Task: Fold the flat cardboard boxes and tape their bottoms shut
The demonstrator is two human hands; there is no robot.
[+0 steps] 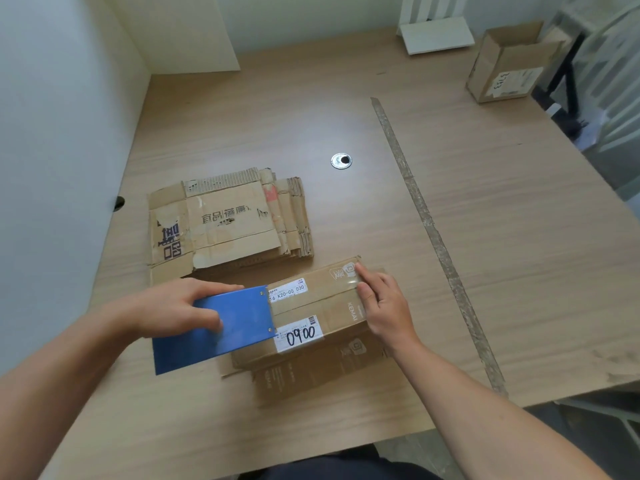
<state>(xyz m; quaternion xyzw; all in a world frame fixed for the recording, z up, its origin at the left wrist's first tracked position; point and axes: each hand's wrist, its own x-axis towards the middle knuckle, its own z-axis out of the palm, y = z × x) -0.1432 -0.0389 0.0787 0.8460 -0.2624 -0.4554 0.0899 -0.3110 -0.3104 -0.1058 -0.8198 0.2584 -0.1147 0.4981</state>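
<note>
Blue dispenser (235,323): left grip (173,310) curled round it, on box (322,306)
Right grip (386,306): fingers flat, pressing box's right end

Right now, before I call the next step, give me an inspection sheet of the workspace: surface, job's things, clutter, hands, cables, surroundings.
Surface: light wood-grain table, crossed by a worn strip of tape residue; round metal grommet set in it.
Job's things: brown cardboard box with a "0900" label lies nearest; blue tape dispenser at its left end; stack of flattened cardboard boxes behind it; open folded cardboard box at the far right corner.
Clutter: white board stand at the far edge.
Hands: left hand grips the dispenser; right hand presses straight fingers on the box's right end.
Cables: nothing seen.
Surroundings: white wall at left; dark metal frame at right.
</note>
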